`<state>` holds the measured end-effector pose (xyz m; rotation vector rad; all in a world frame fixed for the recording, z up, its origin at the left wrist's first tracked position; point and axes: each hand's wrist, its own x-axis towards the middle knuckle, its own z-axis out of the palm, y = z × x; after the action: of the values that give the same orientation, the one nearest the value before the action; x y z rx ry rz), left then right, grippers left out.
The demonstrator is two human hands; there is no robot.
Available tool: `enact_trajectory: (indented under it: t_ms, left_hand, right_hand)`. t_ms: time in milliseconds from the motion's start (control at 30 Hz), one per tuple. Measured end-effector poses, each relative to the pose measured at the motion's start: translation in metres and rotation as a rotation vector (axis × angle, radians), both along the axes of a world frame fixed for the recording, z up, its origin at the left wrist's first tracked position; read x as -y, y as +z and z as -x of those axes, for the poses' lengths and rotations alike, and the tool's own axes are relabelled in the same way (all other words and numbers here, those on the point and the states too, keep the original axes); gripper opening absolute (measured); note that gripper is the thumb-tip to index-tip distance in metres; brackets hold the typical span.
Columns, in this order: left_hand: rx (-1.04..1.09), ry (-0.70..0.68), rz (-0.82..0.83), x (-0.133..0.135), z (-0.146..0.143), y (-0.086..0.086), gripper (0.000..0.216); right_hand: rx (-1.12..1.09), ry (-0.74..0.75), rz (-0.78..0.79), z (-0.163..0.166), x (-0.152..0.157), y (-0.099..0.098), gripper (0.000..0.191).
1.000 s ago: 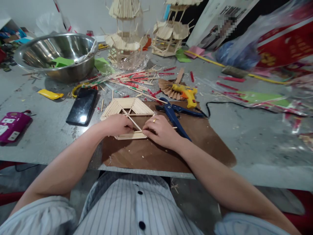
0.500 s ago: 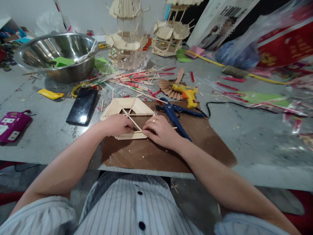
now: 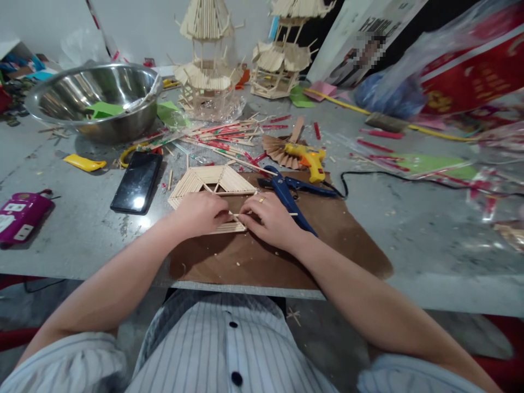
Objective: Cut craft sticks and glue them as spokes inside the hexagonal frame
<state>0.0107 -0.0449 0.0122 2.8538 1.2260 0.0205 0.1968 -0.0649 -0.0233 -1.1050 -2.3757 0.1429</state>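
Observation:
A flat hexagonal frame of thin wooden sticks (image 3: 237,179) lies on the brown board, with sticks crossing its open middle. My right hand (image 3: 270,218), wearing a ring, is closed over the frame's near right corner and pinches a thin wooden stick (image 3: 292,214) whose end pokes out to the right. Facing it, my left hand (image 3: 202,213) rests across the frame's left side. Its thumb and fingers are pinched together at the same stick's left part, close to the right fingertips. Both hands hide much of the frame's near half.
Blue cutters (image 3: 286,194) lie right of the frame on the brown board (image 3: 352,245), below a yellow glue gun (image 3: 309,158). Leftward are a phone (image 3: 137,183), yellow knife (image 3: 84,162), purple power socket (image 3: 24,215) and steel bowl (image 3: 118,123). Stick towers (image 3: 208,76) stand behind loose sticks.
My left hand has shifted slightly right, its fingertips now closer to my right hand and covering more of the crossing sticks. My right hand stays almost in place.

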Motion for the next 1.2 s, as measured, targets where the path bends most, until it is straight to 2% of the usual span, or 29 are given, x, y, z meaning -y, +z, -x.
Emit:
enact_trajectory:
  t_ms: [167, 467, 567, 633, 700, 767, 833, 933, 1033, 1200]
  left_hand:
    - [0.004, -0.011, -0.13, 0.01, -0.008, -0.005, 0.033]
    - [0.017, 0.037, -0.059, 0.01, -0.01, -0.011, 0.032]
    - [0.064, 0.073, -0.048, 0.006, -0.008, -0.011, 0.033]
    - [0.108, 0.126, -0.039, 0.001, -0.004, -0.009, 0.033]
    - [0.182, 0.187, -0.021, -0.004, 0.001, -0.007, 0.033]
    - [0.292, 0.239, -0.024, -0.01, 0.006, -0.005, 0.036]
    - [0.377, 0.276, -0.024, -0.014, 0.01, -0.004, 0.039]
    - [0.449, 0.317, 0.0, -0.016, 0.011, -0.006, 0.04]
    - [0.509, 0.349, 0.037, -0.017, 0.011, -0.009, 0.037]
    - [0.61, 0.357, 0.096, -0.019, 0.011, -0.01, 0.035]
  right_hand:
    - [-0.021, -0.023, -0.026, 0.0, 0.001, 0.0, 0.015]
    - [-0.048, -0.076, 0.044, 0.0, 0.005, 0.002, 0.017]
    - [-0.067, -0.083, -0.024, -0.001, 0.004, 0.004, 0.018]
    - [-0.119, -0.15, -0.145, -0.005, 0.003, 0.008, 0.018]
    - [-0.178, -0.278, -0.259, -0.014, -0.001, 0.014, 0.021]
    - [-0.167, -0.427, -0.292, -0.026, -0.005, 0.02, 0.026]
    - [-0.035, -0.589, -0.22, -0.039, -0.01, 0.027, 0.029]
    - [0.257, -0.785, 0.08, -0.054, -0.014, 0.033, 0.041]
    - [0.477, -0.777, 0.316, -0.06, -0.016, 0.031, 0.049]
    - [0.542, -0.737, 0.331, -0.055, -0.017, 0.022, 0.036]
